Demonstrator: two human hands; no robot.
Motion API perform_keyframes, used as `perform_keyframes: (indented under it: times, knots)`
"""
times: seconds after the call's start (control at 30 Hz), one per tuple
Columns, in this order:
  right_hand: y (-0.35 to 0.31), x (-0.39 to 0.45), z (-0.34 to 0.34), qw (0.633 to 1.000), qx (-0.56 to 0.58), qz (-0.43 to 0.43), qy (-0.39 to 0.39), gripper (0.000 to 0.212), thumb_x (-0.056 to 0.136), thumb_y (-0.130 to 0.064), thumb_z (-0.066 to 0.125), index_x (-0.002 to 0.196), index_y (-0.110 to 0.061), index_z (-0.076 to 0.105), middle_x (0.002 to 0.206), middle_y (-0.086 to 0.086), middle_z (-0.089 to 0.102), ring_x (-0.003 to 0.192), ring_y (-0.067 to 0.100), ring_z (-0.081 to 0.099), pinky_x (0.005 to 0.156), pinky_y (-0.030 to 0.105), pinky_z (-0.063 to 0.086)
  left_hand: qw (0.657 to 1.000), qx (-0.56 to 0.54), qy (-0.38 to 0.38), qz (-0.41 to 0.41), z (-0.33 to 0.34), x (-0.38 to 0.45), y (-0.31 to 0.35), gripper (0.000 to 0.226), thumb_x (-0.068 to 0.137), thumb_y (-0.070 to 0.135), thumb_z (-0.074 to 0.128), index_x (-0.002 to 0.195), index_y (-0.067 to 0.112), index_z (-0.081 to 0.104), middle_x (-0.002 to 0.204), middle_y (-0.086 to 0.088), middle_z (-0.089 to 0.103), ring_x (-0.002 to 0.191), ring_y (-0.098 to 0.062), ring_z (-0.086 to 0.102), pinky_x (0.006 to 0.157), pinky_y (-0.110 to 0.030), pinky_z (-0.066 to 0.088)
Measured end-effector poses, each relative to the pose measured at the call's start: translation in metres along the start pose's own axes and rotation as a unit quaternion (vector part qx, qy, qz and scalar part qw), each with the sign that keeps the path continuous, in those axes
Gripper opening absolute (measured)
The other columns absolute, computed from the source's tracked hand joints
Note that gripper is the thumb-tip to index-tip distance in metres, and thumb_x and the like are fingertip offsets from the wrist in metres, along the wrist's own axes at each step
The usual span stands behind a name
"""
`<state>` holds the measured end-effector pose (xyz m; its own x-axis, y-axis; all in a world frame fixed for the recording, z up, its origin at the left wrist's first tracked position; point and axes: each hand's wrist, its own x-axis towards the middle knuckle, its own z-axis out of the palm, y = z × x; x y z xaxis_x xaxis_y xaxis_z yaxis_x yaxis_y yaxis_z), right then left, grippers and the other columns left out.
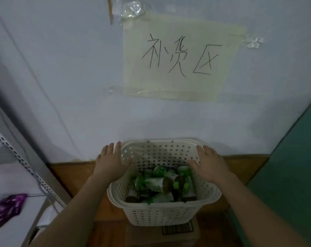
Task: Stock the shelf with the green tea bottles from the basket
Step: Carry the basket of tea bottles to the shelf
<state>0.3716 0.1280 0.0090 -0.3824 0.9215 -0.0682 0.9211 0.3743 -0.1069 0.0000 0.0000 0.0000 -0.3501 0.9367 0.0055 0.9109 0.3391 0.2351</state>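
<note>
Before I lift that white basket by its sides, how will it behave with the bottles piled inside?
The basket probably lifts heavy, since many bottles fill its bottom. They lie loose at odd angles, so they may roll and shift the load if it tilts. The thin perforated walls could flex inward under the left hand and right hand.

Both arms extended forward and down, bare forearms converging from the lower corners of the view. Left hand (111,162) flat, palm down, fingers straight and slightly spread — thumb angled inward to the right. Right hand (207,164) mirrors it: palm down, fingers together and pointing forward, thumb stuck out to the left. Neither hand curled or gripping anything. Wrists straight, roughly level with each other, hands well apart.
</note>
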Motion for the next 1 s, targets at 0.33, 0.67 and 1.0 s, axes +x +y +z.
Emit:
perform_keyframes:
  times: [0.33,0.67,1.0]
  knots:
    - [0.051,0.029,0.073,0.998,0.058,0.024,-0.009,0.095,0.103,-0.078,0.028,0.174,-0.018,0.005,0.180,0.016,0.008,0.159,0.043,0.026,0.120,0.056,0.044,0.993,-0.040,-0.067,-0.093,0.069,0.001,-0.021,0.104,0.101,0.076,0.041,0.173,0.017,-0.004,0.180,-0.014,0.006,0.164,-0.043,0.017,0.125,-0.061,0.034]
    - [0.062,0.034,0.079,0.965,0.240,0.099,0.027,0.071,0.113,-0.057,0.036,0.173,-0.024,0.015,0.150,0.023,0.056,0.126,0.043,0.062,0.096,0.050,0.054,0.967,-0.220,0.050,-0.117,0.071,0.005,-0.022,0.051,0.115,0.027,0.036,0.165,0.028,0.029,0.134,-0.015,0.067,0.096,-0.025,0.069,0.078,-0.044,0.058]
    - [0.069,0.039,0.081,0.892,0.410,0.190,0.024,0.048,0.117,-0.040,0.042,0.164,-0.045,0.038,0.093,0.015,0.072,0.062,0.025,0.065,0.051,0.041,0.062,0.922,-0.347,-0.033,-0.169,0.062,0.016,-0.020,0.059,0.117,0.027,0.036,0.169,0.046,0.015,0.103,-0.009,0.070,0.071,-0.027,0.069,0.057,-0.039,0.057]
